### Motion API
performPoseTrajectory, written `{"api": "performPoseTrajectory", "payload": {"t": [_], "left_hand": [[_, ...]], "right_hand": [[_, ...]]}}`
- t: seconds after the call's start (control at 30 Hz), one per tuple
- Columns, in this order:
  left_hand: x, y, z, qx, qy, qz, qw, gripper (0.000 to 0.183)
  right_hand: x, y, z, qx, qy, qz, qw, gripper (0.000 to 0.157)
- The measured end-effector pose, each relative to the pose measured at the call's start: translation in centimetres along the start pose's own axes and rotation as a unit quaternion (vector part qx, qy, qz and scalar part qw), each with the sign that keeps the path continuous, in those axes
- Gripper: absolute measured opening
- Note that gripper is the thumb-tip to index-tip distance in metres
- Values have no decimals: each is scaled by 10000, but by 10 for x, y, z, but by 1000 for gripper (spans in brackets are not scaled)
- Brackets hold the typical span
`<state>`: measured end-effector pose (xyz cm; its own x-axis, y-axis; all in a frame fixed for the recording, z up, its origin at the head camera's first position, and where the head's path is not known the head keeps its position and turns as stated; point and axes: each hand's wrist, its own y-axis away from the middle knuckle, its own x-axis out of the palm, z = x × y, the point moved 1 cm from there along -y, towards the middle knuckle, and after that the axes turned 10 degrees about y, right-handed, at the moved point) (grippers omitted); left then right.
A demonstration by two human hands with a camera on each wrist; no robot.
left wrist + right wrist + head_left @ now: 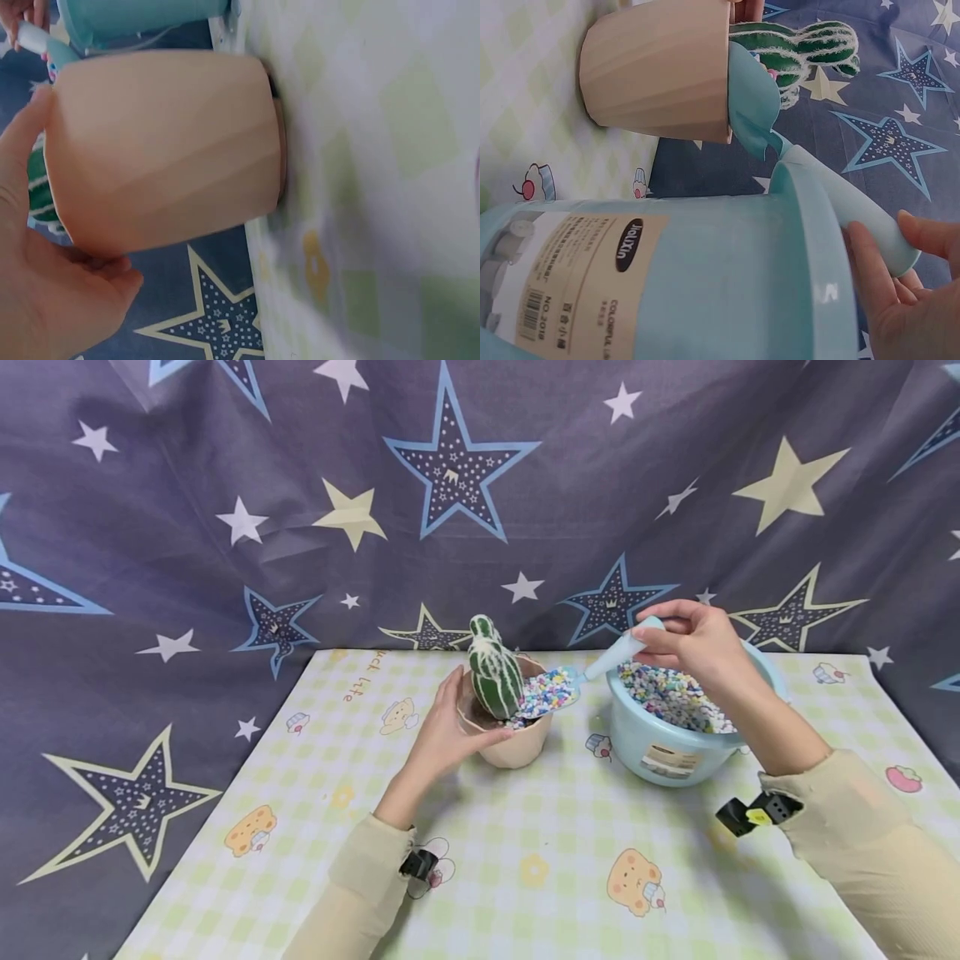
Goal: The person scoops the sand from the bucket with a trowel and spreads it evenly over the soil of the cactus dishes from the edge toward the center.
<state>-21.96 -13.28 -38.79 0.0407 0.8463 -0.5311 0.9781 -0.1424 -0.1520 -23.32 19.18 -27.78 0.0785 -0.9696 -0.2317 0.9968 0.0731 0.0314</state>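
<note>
My right hand pinches the handle end of a light blue scoop. Colorful pebbles fill the scoop's blade, which tips over the right rim of a beige flower pot. In the pot stands a green cactus with white ribs, leaning a little left. My left hand grips the pot at its left side, thumb along the front rim; in the left wrist view the fingers reach round its far side. The right wrist view shows the scoop's underside by the pot's mouth, a few pebbles beside the cactus.
A light blue basin holding many multicolored pebbles stands right of the pot, below my right forearm. A checked cloth covers the table. Behind its back edge hangs a dark curtain with stars.
</note>
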Motion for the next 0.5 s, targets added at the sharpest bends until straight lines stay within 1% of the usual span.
{"api": "performPoseTrajectory", "payload": {"t": [0.1,0.2,0.5], "left_hand": [[-2,-3,0,46,21,107,9999,122],[-2,-4,-1,85,12,141,9999,121],[1,-2,-1,74,12,-22,10000,120]], "right_hand": [[1,0,1,-15,67,-25,10000,25],[1,0,2,-59,126,-50,9999,27],[6,-3,7,-110,386,-30,9992,30]]}}
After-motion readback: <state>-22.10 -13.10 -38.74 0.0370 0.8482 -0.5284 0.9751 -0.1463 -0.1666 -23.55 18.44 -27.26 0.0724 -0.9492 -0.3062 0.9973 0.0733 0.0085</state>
